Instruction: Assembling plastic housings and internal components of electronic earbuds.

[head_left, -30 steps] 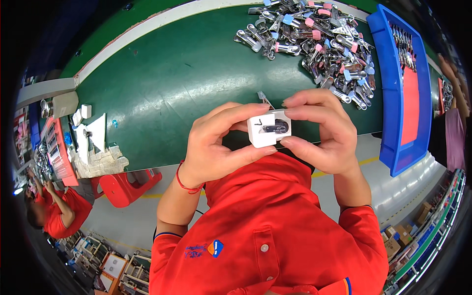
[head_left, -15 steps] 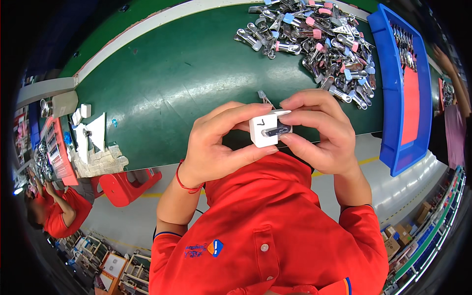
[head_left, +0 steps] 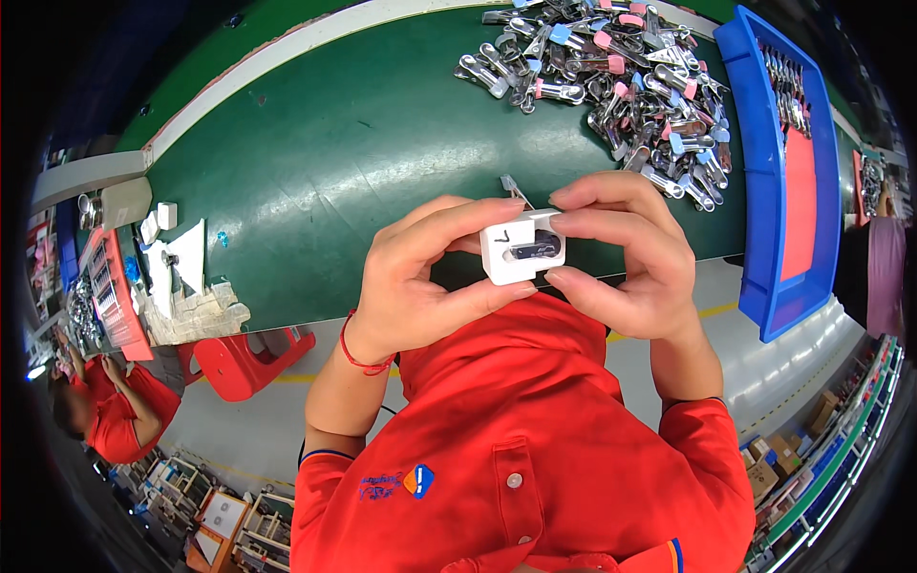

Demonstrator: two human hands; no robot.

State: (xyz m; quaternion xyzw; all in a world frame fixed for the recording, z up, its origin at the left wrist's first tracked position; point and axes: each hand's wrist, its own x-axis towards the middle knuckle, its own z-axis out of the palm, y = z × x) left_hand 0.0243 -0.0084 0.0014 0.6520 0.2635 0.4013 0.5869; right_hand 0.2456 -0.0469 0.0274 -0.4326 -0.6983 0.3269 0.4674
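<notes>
My left hand [head_left: 411, 272] grips a small white block [head_left: 501, 264] from its left side, thumb below and fingers above. A dark, shiny clip piece [head_left: 543, 246] lies in the block's recess, facing up. My right hand [head_left: 635, 253] is curled around the block's right end, fingertips at its upper edge and thumb tip near its lower corner. Just beyond the block, a metal clip [head_left: 513, 189] is on the green table [head_left: 315, 162], partly hidden by my hands.
A large pile of metal clips [head_left: 659, 105] with pink and blue tips covers the far right. Beside it stands a blue tray [head_left: 755, 229] with clips and a pink-red sheet. White pieces [head_left: 191, 258] lie at left, near a red stool [head_left: 244, 368]. Another person [head_left: 134, 406] sits far left.
The clip piece has moved right within the block and sits fully in the recess. My right fingers have shifted from the piece to the block's right end, which tilted slightly.
</notes>
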